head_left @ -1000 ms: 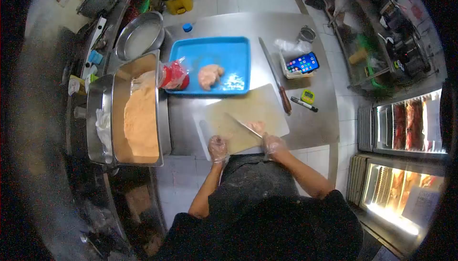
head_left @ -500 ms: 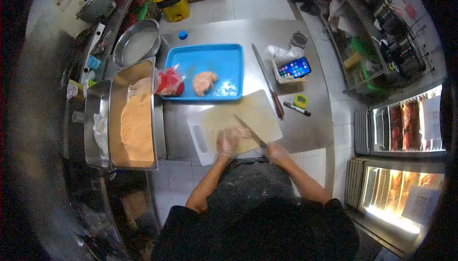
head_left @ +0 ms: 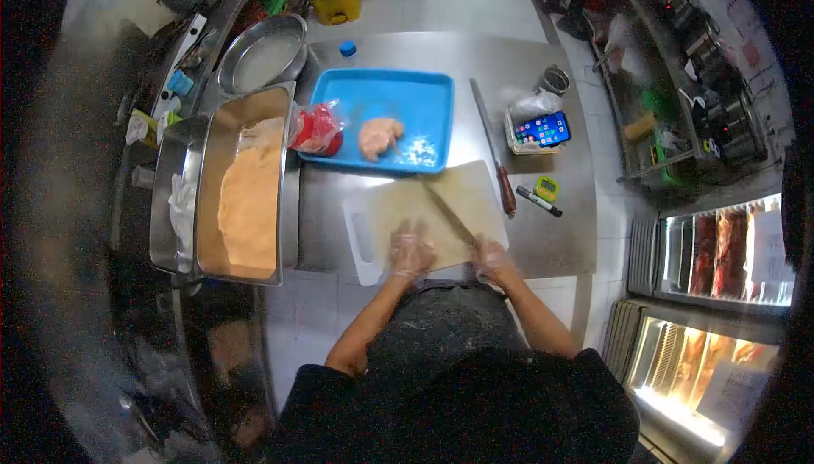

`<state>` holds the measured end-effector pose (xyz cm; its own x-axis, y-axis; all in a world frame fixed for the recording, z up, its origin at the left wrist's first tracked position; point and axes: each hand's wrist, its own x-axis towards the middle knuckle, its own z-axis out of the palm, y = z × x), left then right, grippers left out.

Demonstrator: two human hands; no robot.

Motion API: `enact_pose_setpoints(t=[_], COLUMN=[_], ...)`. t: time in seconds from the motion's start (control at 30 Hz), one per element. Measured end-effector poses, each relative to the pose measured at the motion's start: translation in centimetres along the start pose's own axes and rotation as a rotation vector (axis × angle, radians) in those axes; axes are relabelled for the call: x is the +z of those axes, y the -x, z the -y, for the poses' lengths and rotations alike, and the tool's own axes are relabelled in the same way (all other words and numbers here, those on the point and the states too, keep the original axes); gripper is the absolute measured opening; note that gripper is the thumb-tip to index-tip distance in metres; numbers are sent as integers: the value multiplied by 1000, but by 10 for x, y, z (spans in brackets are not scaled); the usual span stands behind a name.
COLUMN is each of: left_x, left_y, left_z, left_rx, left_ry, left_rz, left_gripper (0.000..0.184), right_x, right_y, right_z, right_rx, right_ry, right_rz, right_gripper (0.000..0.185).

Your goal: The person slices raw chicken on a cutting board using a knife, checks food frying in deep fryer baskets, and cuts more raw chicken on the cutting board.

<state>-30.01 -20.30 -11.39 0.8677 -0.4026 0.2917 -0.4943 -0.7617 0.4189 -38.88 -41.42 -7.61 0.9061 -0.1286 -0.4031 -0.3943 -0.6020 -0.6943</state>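
My left hand (head_left: 412, 252), in a clear plastic glove, lies spread on the near part of the cutting board (head_left: 500, 225). Any meat beneath its palm is hidden. My right hand (head_left: 490, 259), gloved too, is wrapped round the handle of a knife (head_left: 449, 212), whose blade points away and to the left across the board. Beyond the board, a piece of raw meat (head_left: 380, 138) rests in the blue tray (head_left: 424, 95). A red item in a clear bag (head_left: 318, 129) sits over the tray's left edge.
Left stands a metal pan of orange powder (head_left: 250, 210), with a metal bowl (head_left: 264, 55) behind it. Right of the board lie a long brown-handled tool (head_left: 506, 191), a marker (head_left: 539, 201), a green timer (head_left: 547, 188) and a phone (head_left: 543, 130) on a container.
My left hand has moved right from the board's left edge and spread out. The meat piece seen on the board earlier no longer shows. The knife now points farther up the board.
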Motion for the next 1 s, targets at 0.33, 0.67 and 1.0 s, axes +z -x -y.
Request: enact_pose_setpoints(t=[0.33, 0.67, 1.0], left_x=[11, -165, -226], left_y=[-11, -170, -274], left_z=[38, 140, 210], left_rx=[-197, -298, -427], left_ry=[273, 1018, 608], left_rz=[493, 73, -71], left_gripper=[21, 28, 31], right_x=[8, -2, 19], right_y=[12, 16, 12], right_z=[-45, -22, -39], right_rx=[99, 236, 273], right_ry=[179, 111, 119], right_rz=[-205, -145, -257], right_gripper=[29, 37, 43])
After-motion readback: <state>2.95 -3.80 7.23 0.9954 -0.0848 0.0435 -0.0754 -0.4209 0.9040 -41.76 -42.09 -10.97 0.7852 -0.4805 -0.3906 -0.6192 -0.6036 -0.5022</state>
